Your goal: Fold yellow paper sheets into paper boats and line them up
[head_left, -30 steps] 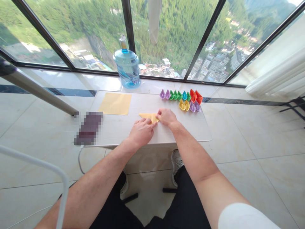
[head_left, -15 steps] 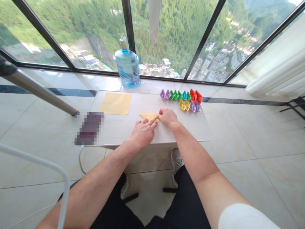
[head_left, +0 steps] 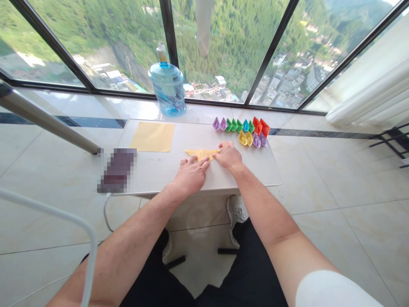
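Observation:
A piece of yellow origami paper [head_left: 202, 154], folded into a flat shape with pointed ends, lies on the small white table [head_left: 153, 170]. My left hand [head_left: 191, 174] rests on its lower edge with fingers stretched out, pressing it down. At the paper's right end, my right hand [head_left: 228, 155] has its fingers closed around the tip, hiding part of it. To the upper left lies a flat yellow sheet [head_left: 152, 137], touched by neither hand. Folded paper boats stand in two rows beyond my right hand, among them a red boat [head_left: 265, 127] and a yellow boat [head_left: 243, 138].
A blue water jug [head_left: 168, 89] stands by the window behind the table. A blurred-out dark object [head_left: 117, 170] with a cable lies at the table's left edge. A grey pole [head_left: 47, 117] and a white curved tube [head_left: 64, 215] cross the left side.
My right hand has shifted slightly right along the folded paper, uncovering more of its top edge. My left fingers have drawn back a little. The camera view has shifted slightly.

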`<state>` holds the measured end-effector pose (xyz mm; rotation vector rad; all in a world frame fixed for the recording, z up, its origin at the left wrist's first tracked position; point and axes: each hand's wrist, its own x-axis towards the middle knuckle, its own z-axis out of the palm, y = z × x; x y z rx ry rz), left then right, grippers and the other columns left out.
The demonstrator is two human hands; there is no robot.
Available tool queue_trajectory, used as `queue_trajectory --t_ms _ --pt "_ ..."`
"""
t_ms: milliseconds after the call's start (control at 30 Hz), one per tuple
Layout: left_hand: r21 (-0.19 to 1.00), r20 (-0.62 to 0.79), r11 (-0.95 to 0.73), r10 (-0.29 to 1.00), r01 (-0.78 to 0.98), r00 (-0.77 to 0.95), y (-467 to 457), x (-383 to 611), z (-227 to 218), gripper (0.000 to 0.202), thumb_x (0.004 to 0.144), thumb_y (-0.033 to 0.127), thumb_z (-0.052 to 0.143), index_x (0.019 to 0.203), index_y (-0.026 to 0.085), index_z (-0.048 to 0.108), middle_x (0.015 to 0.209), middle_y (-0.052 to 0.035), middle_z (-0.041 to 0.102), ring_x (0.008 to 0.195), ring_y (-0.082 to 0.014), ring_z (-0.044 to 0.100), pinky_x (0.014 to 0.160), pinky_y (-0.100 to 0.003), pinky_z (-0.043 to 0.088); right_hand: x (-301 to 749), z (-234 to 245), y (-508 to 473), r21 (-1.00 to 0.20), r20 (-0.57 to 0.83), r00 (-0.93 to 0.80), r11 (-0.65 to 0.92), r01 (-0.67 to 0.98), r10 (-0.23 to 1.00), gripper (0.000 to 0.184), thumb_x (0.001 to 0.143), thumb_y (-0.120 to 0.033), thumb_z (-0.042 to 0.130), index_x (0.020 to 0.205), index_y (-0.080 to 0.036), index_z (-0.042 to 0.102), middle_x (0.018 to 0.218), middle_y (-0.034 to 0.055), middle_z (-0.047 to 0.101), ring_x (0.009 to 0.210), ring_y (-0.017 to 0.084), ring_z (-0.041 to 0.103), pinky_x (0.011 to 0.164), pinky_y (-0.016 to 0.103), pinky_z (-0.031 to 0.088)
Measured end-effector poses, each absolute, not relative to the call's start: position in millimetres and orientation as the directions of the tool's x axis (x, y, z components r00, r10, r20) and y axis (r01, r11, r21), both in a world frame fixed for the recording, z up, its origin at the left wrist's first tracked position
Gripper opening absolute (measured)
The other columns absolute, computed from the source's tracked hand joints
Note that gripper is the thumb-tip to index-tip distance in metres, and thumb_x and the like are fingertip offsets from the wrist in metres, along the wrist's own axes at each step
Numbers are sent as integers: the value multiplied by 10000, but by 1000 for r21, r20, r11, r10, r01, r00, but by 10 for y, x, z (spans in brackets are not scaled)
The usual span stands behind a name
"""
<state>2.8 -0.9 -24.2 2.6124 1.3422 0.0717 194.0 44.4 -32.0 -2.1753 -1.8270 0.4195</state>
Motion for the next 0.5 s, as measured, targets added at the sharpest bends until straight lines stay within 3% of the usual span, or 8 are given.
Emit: queue_trajectory --t_ms 300,400,500 --pt "220 -80 -556 809 801 583 8 18 -201 551 955 203 316 1454 277 535 1614 -1 454 1380 -371 394 1014 -613 320 1990 -315 556 -412 -89 282 -293 863 955 124 827 -358 655 881 -246 648 1017 66 709 910 228 664 808 339 513" --pt "229 -91 -550 809 803 581 13 17 -171 545 954 221 327 1452 293 537 1611 11 458 1378 -366 399 1020 -608 319 1967 -313 527 -410 -66 355 -350 842 933 79 873 -277 580 879 -237 647 964 72 714 881 227 663 782 331 501" --pt "231 -93 -552 807 801 583 15 18 -158 540 950 238 340 1451 293 536 1613 20 455 1374 -366 402 1017 -597 328 1917 -312 464 -424 9 298 -266 865 954 98 895 -302 576 917 -229 638 989 65 707 897 214 658 800 317 495"
